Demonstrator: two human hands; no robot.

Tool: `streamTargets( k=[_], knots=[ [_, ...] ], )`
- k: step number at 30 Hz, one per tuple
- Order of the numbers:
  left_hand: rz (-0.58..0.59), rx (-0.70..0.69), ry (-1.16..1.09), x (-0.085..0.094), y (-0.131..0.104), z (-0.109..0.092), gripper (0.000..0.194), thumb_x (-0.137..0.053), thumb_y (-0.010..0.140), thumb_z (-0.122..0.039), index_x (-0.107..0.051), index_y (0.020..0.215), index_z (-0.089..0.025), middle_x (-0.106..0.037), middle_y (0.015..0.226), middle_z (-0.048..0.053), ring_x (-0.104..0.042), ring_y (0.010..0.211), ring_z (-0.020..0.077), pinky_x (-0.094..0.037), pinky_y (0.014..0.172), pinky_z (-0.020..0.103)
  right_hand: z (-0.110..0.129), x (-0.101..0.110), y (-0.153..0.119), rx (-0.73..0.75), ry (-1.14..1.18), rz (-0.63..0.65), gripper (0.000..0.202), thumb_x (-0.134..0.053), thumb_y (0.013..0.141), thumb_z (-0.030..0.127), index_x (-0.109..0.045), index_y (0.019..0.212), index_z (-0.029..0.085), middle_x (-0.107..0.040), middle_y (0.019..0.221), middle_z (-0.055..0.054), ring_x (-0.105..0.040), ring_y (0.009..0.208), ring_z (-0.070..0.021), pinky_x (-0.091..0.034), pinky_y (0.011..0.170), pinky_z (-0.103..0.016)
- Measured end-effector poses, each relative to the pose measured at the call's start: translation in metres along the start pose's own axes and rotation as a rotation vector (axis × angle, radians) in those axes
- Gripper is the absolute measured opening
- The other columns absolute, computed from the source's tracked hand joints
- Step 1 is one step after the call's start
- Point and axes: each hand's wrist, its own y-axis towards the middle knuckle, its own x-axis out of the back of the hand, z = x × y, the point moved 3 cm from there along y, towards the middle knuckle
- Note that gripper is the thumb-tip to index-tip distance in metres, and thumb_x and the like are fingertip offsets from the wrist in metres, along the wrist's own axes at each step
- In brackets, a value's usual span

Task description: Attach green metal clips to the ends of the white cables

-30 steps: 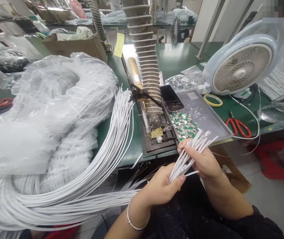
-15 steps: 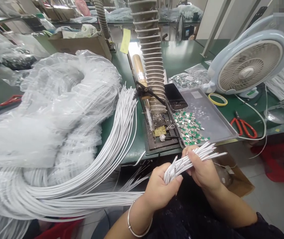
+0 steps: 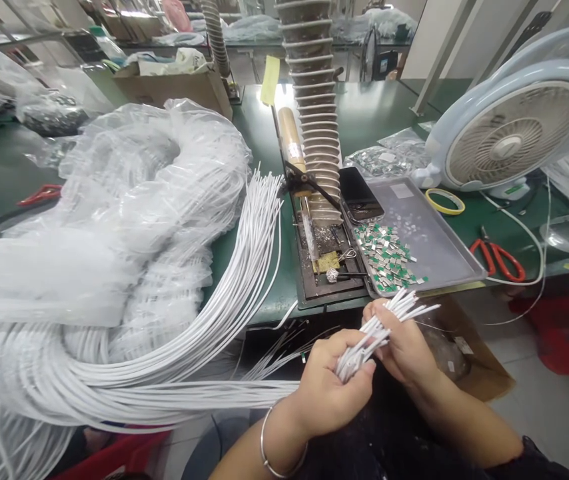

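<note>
My left hand (image 3: 337,380) is closed around a bundle of white cables (image 3: 372,343), whose long lengths trail off to the left. My right hand (image 3: 399,340) grips the same bundle nearer its cut ends, which fan out to the upper right past my fingers. The two hands are close together in front of the bench edge. Beyond them, a grey metal tray (image 3: 429,233) holds a pile of small green and silver connectors (image 3: 389,257). A larger sheaf of white cables (image 3: 244,267) curves across the bench to the left.
A soldering iron (image 3: 307,220) stands in a holder beside a ribbed exhaust hose (image 3: 314,113). A phone (image 3: 361,193) rests on the tray's edge. To the right are a fan (image 3: 509,140), yellow tape (image 3: 444,201) and red-handled cutters (image 3: 499,260). Plastic-wrapped cable coils (image 3: 154,180) fill the left.
My hands have drawn slightly closer together on the cable bundle, and less of its length shows between them. The whole view has shifted a little, moving the bench items rightward.
</note>
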Motion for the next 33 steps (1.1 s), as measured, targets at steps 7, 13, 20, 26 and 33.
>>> streamTargets(
  k=[7,13,20,26,33],
  knots=[
    [0.123,-0.120,0.203,-0.004,-0.001,-0.002,0.017,-0.053,0.072,-0.008,-0.055,0.086,-0.016,-0.049,0.061,-0.004,-0.036,0.049,0.0062,-0.033,0.050,0.019,0.013,0.010,-0.005,0.134,-0.098,-0.096,0.030,-0.065,0.076,0.040,-0.051,0.062,0.018,-0.047,0.054,0.005,-0.040,0.041,-0.0056,-0.035,0.036,-0.017],
    [0.155,-0.097,0.175,-0.004,0.002,0.008,0.011,-0.051,0.075,-0.010,-0.048,0.082,-0.018,-0.049,0.064,-0.003,-0.036,0.052,0.0073,-0.034,0.052,0.020,0.012,0.015,-0.006,0.215,-0.152,-0.073,0.028,-0.056,0.085,0.037,-0.052,0.064,0.019,-0.048,0.052,0.005,-0.041,0.038,-0.0058,-0.033,0.033,-0.017],
    [0.092,-0.106,0.153,-0.004,0.003,0.011,0.005,-0.048,0.085,-0.020,-0.045,0.081,-0.019,-0.046,0.064,-0.004,-0.035,0.050,0.0067,-0.033,0.049,0.019,0.013,0.015,-0.003,0.313,-0.214,-0.077,0.026,-0.051,0.089,0.034,-0.050,0.068,0.020,-0.051,0.053,0.005,-0.043,0.036,-0.0061,-0.035,0.035,-0.019],
    [0.049,-0.347,0.474,-0.008,-0.001,0.003,0.009,-0.041,0.089,-0.018,-0.050,0.089,-0.018,-0.061,0.080,0.006,-0.056,0.069,0.0142,-0.047,0.062,0.024,0.014,0.020,-0.006,0.388,-0.270,-0.116,0.028,-0.045,0.092,0.034,-0.045,0.067,0.021,-0.046,0.050,0.006,-0.043,0.038,-0.0078,-0.035,0.037,-0.021],
    [-0.129,-0.595,0.499,-0.005,-0.011,0.005,0.015,-0.033,0.092,-0.016,-0.046,0.099,-0.016,-0.063,0.110,0.018,-0.060,0.103,0.0220,-0.050,0.086,0.037,0.016,0.020,-0.009,0.445,-0.304,-0.146,0.028,-0.043,0.091,0.033,-0.046,0.066,0.021,-0.045,0.050,0.006,-0.041,0.037,-0.0073,-0.032,0.035,-0.021]
  ],
)
